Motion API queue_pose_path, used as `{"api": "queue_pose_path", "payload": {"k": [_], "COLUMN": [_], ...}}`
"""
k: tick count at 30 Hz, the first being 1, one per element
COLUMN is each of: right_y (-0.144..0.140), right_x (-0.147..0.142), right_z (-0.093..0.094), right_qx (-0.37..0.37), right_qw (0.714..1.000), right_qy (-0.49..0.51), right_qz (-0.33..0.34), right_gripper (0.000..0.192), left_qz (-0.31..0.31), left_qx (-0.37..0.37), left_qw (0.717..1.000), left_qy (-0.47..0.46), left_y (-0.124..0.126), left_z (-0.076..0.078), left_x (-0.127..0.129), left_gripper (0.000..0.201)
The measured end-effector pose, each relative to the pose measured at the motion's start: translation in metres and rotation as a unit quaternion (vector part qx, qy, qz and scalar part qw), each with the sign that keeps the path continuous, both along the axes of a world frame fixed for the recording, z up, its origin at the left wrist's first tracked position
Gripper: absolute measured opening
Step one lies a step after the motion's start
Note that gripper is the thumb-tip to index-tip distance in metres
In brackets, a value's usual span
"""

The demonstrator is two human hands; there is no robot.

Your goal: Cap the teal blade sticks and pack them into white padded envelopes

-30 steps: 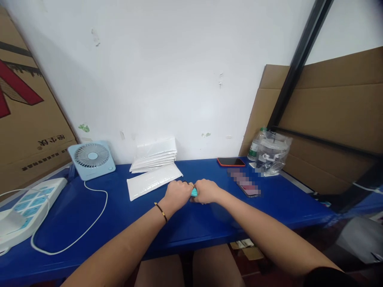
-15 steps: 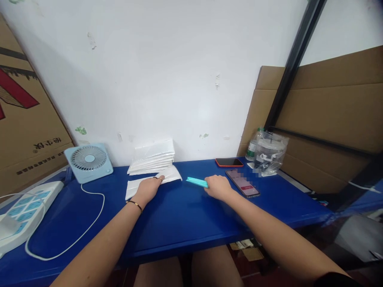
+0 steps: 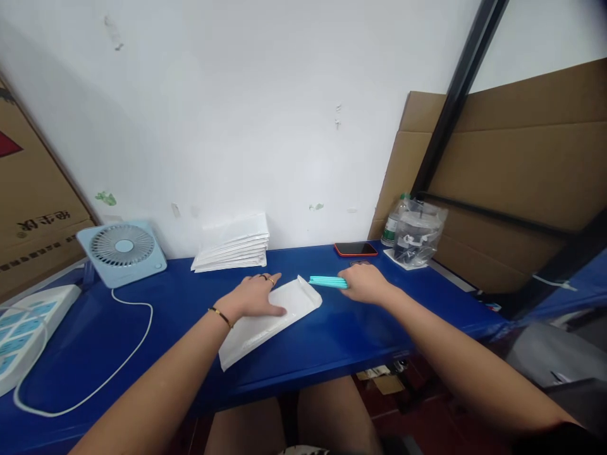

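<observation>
A white envelope [image 3: 272, 322], like a padded mailer, lies slantwise on the blue table in front of me. My left hand [image 3: 256, 296] rests flat across its upper left side, thumb spread away from the other fingers. To the right, my right hand [image 3: 366, 283] is closed around a bundle of thin turquoise sticks [image 3: 328, 282]; their exact kind is unclear. The sticks point left, their free ends close to the envelope's right end. Behind my left hand, a stack of similar white envelopes [image 3: 232, 243] stands against the wall.
On the left are a light blue fan [image 3: 124, 253] with a white cable and a power strip [image 3: 35, 335]. A red-edged phone [image 3: 355, 249] lies at the back; another phone is mostly hidden behind my right hand. A bottle [image 3: 391, 224] and a clear plastic bag [image 3: 420, 234] stand back right.
The single envelope has come away from the stack, nearer and to the right, and turned slantwise. My left hand has spread its fingers over it. My right hand, with the sticks, now covers the nearer phone.
</observation>
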State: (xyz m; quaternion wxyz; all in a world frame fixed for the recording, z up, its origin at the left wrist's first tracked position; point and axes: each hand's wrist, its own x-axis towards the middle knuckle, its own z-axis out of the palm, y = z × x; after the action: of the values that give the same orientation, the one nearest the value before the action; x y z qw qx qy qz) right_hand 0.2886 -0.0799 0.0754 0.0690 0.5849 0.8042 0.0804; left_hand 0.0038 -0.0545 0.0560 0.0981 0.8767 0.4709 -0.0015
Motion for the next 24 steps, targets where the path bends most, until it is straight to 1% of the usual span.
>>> {"api": "queue_pose_path", "payload": {"k": [2, 3, 4, 6, 9, 11, 16, 19, 22, 24], "right_y": [0.001, 0.002, 0.003, 0.005, 0.008, 0.009, 0.012, 0.010, 0.005, 0.001], "right_x": [0.003, 0.004, 0.003, 0.000, -0.007, -0.010, -0.009, -0.014, -0.026, -0.036], "right_z": [-0.004, -0.006, -0.008, -0.009, -0.008, -0.006, -0.002, 0.001, 0.007, 0.011], "right_qx": [-0.002, -0.004, -0.005, -0.006, -0.004, 0.005, 0.018, 0.024, 0.031, 0.042], "right_qw": [1.000, 1.000, 0.999, 0.999, 0.999, 0.998, 0.996, 0.995, 0.992, 0.988], "right_qy": [-0.017, -0.025, -0.032, -0.042, -0.049, -0.053, -0.075, -0.078, -0.078, -0.078], "right_qz": [0.001, 0.004, 0.007, 0.014, 0.019, 0.027, 0.042, 0.056, 0.093, 0.124], "right_gripper": [0.021, 0.021, 0.021, 0.021, 0.022, 0.023, 0.021, 0.018, 0.015, 0.017], "left_qz": [0.004, 0.020, 0.044, 0.083, 0.108, 0.110, 0.066, 0.037, 0.009, -0.011], "left_qx": [-0.009, -0.008, 0.001, 0.020, 0.045, 0.052, 0.063, 0.072, 0.082, 0.090], "left_qw": [1.000, 1.000, 0.999, 0.996, 0.992, 0.991, 0.985, 0.979, 0.974, 0.972], "left_qy": [-0.006, -0.007, -0.010, -0.020, -0.041, -0.059, -0.147, -0.188, -0.209, -0.215], "left_y": [-0.009, -0.014, -0.018, -0.024, -0.024, -0.023, -0.027, -0.030, -0.029, -0.028], "left_z": [-0.020, -0.028, -0.034, -0.041, -0.041, -0.037, -0.027, -0.024, -0.024, -0.025], "left_x": [0.006, 0.009, 0.012, 0.016, 0.020, 0.020, 0.016, 0.019, 0.027, 0.033], "left_gripper": [0.110, 0.117, 0.119, 0.114, 0.099, 0.095, 0.084, 0.081, 0.080, 0.079]}}
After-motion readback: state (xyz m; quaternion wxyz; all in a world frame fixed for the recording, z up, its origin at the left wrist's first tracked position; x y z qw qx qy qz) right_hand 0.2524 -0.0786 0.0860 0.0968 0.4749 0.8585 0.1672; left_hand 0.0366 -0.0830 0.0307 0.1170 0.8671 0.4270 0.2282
